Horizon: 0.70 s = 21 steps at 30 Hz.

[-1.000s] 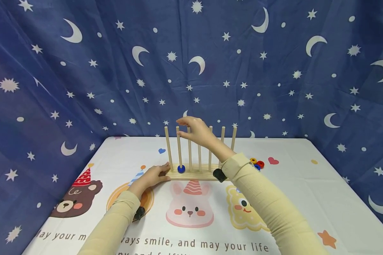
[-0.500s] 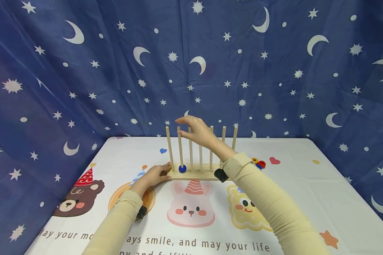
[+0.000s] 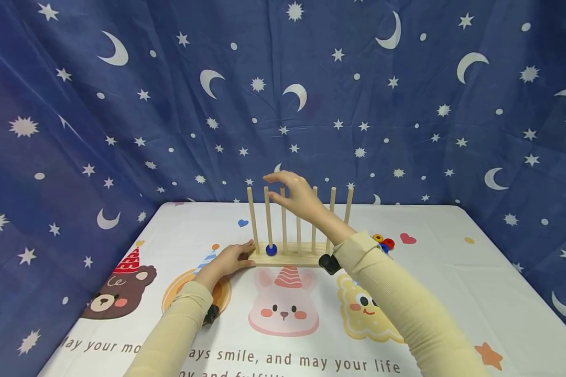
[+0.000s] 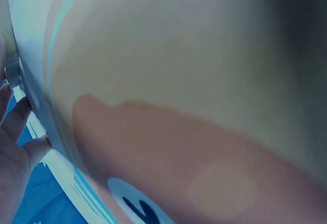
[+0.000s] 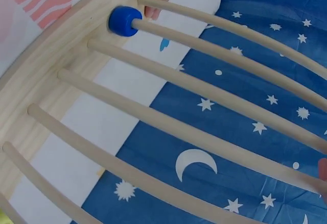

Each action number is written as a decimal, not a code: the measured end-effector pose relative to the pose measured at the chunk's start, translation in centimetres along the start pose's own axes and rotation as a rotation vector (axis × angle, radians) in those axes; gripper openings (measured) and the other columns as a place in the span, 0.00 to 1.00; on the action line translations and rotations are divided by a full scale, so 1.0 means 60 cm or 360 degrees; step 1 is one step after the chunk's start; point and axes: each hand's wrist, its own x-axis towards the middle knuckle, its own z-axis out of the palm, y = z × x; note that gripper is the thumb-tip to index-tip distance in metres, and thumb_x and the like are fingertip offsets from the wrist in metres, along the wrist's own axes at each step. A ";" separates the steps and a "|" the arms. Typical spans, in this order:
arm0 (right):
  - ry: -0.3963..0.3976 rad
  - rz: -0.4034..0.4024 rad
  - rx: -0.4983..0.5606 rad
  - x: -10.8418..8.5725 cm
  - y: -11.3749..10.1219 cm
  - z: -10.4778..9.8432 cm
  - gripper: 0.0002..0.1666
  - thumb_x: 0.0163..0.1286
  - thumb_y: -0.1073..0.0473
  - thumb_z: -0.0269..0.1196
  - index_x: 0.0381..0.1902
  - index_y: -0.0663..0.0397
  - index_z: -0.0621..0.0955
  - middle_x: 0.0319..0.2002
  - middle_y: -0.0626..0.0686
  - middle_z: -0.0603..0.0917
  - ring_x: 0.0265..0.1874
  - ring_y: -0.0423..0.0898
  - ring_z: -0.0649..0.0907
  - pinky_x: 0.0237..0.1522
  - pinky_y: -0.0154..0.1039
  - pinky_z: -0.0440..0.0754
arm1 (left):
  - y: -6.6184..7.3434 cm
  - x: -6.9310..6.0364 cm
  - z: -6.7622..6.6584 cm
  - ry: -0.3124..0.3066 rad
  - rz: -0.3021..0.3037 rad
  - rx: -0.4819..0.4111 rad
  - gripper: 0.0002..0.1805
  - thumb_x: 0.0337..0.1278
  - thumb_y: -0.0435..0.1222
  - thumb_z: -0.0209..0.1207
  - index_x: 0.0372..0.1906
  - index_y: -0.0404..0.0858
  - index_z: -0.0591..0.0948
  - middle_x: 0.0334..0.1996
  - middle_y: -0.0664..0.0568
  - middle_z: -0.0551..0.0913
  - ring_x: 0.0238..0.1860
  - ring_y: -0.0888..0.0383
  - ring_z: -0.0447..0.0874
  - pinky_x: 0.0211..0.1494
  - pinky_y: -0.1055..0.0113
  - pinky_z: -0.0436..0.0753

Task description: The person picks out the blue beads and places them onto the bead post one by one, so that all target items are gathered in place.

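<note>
A wooden stand with a row of several upright pegs is in the middle of the head view. On the second peg from the left, a blue ring sits down at the base; the right wrist view shows this blue ring too. My left hand grips the stand's left end, thumb at the front edge and fingers farther back. Up by the top of the second peg is my right hand, its thumb and fingers apart in a loose curve with nothing between them.
Right of the stand, partly behind my right sleeve, lie loose rings: a yellow ring, a red ring and some blue. A white cloth with printed animals covers the table. A dark blue curtain hangs behind.
The head view shifts slightly, so everything sits a little farther right. My right thumb has come slightly away from the second peg. The left hand, stand and blue ring keep their places.
</note>
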 end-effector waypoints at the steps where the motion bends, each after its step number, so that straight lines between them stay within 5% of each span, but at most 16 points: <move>1: 0.0021 -0.0002 0.0013 -0.002 0.000 0.001 0.20 0.65 0.63 0.61 0.55 0.61 0.77 0.54 0.58 0.80 0.52 0.52 0.79 0.53 0.47 0.79 | 0.000 0.000 0.000 0.0002 0.0004 0.0004 0.30 0.56 0.39 0.61 0.62 0.28 0.71 0.66 0.37 0.66 0.66 0.38 0.65 0.68 0.49 0.66; 17: 0.0241 -0.0153 0.0101 -0.039 -0.009 -0.002 0.18 0.63 0.66 0.62 0.52 0.62 0.79 0.52 0.59 0.81 0.58 0.54 0.76 0.65 0.48 0.72 | 0.006 -0.002 -0.001 0.0009 -0.0006 0.0011 0.29 0.56 0.37 0.62 0.61 0.27 0.72 0.65 0.36 0.67 0.65 0.37 0.66 0.67 0.48 0.67; 21: 0.0297 -0.0215 0.0146 -0.052 -0.008 -0.009 0.18 0.62 0.67 0.63 0.51 0.63 0.79 0.49 0.59 0.82 0.54 0.54 0.79 0.60 0.48 0.75 | 0.006 -0.002 -0.003 0.0014 0.0000 0.0003 0.28 0.56 0.37 0.61 0.61 0.27 0.72 0.65 0.35 0.67 0.65 0.37 0.66 0.68 0.48 0.67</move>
